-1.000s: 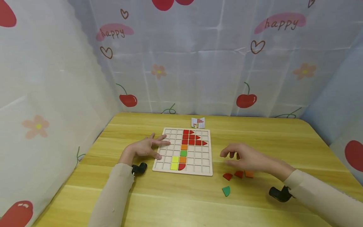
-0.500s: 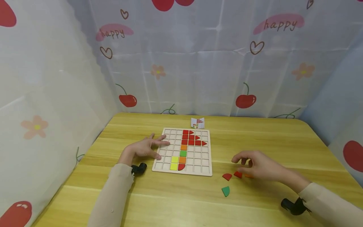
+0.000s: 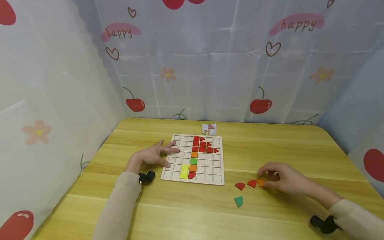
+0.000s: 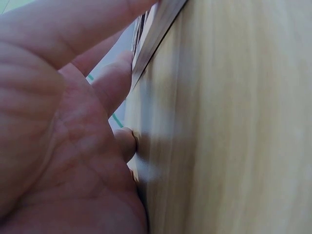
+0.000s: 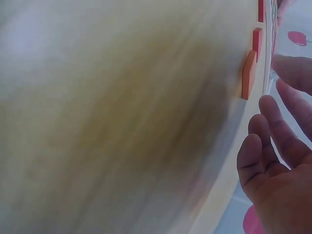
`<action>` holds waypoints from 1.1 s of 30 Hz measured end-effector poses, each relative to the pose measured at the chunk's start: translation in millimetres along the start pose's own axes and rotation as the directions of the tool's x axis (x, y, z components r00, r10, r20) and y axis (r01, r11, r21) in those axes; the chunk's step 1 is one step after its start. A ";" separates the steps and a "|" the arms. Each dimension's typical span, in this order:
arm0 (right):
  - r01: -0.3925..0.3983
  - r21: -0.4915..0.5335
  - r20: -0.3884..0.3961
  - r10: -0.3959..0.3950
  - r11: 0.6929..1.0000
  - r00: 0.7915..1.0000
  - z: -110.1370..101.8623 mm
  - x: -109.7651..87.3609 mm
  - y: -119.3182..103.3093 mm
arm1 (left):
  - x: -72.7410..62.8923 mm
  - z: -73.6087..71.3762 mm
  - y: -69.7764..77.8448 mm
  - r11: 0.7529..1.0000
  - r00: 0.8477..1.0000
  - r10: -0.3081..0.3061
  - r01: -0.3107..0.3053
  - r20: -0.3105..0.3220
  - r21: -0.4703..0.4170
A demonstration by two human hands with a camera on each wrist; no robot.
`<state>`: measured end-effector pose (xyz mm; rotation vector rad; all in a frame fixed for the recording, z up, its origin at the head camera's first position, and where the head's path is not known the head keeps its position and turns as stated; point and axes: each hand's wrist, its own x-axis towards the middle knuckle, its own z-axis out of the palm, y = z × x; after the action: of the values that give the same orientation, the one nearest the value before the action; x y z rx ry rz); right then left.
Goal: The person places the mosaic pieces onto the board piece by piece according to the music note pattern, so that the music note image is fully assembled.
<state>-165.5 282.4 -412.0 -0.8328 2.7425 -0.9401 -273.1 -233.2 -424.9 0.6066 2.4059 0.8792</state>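
Observation:
My left hand (image 3: 153, 156) rests with spread fingers on the left edge of a wooden grid board (image 3: 210, 170), and in the left wrist view its fingertips touch down near the board's side. Red, orange, green and yellow tiles fill part of the grid. My right hand (image 3: 286, 178) hovers over an orange square tile (image 3: 261, 182), thumb and index finger apart around it. In the right wrist view that orange tile (image 5: 248, 75) lies flat on the table, with the fingers (image 5: 280, 129) loosely bent above it and not visibly gripping.
Two red quarter-round tiles (image 3: 251, 183) and a green quarter-round tile (image 3: 238, 201) lie between the board and my right hand. A small pattern card (image 3: 209, 129) sits behind the board. Printed curtains (image 3: 195, 76) surround the wooden table (image 3: 180, 213).
My right hand has moved right and down, from beside the board to the orange tile. The left hand has stayed on the board.

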 end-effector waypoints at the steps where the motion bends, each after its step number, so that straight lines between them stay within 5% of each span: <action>1: -0.001 -0.003 0.000 0.001 1.000 1.000 0.2 -0.8 1.0 | 0.1 -0.2 -0.5 1.000 1.000 0.005 -0.005 0.000 0.005; 12: 0.020 -0.019 0.033 -0.019 1.000 0.999 7.6 -3.4 15.6 | -1.8 -0.3 2.7 1.000 1.000 0.009 -0.009 -0.005 -0.011; 20: 0.070 -0.140 0.014 -0.069 0.988 0.998 7.1 -0.4 8.2 | 0.4 -0.3 2.7 1.000 1.000 0.004 -0.005 -0.007 -0.023; 28: -0.005 -0.128 -0.066 -0.004 0.992 0.998 3.5 2.8 -1.4 | -0.3 -0.5 5.0 1.000 1.000 0.009 -0.009 0.000 -0.012; 33: 0.032 -0.116 -0.124 -0.047 0.993 0.991 -0.2 12.8 -8.9 | -0.8 0.1 3.9 1.000 1.000 0.002 -0.002 -0.001 -0.027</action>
<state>-172.2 269.8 -405.8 -0.8778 2.9229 -0.8796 -271.5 -230.9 -422.1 0.5985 2.3910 0.9117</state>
